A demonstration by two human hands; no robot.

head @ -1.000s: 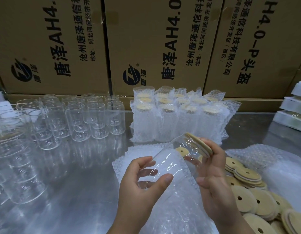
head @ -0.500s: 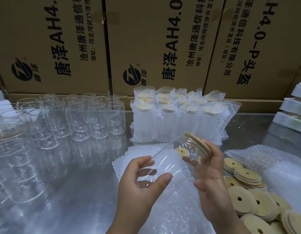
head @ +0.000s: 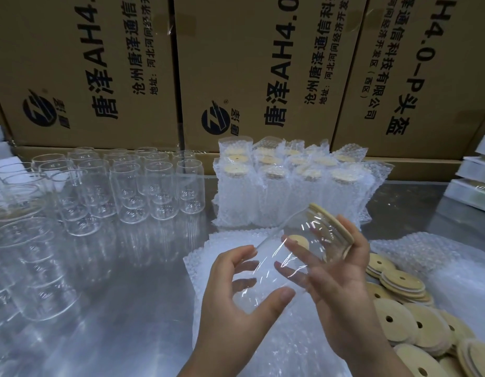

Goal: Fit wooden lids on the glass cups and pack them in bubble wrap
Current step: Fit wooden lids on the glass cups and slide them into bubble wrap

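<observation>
Glass cup point(head: 313, 232) tilted in the air between both hands, base toward the lower left, mouth toward the upper right and capped with a round wooden lid point(head: 332, 223). Left hand point(head: 230, 300) curled loosely round the base end, thumb on the near side, fingers visible through the glass on the far side. Right hand point(head: 342, 289) wrapped round the upper half from beneath, fingertips up against the lid's rim. Directly under the cup, a stack of bubble wrap sheets point(head: 203, 254) flat on the metal table point(head: 113, 308). Just right of the sheets, a loose heap of spare lids point(head: 404, 317), each with a small hole. Behind, a block of wrapped cups point(head: 290, 191) standing upright, lids showing through the wrap; to its left, rows of bare cups point(head: 132, 191), open-mouthed. Along the back, printed cardboard boxes point(head: 249, 63).
</observation>
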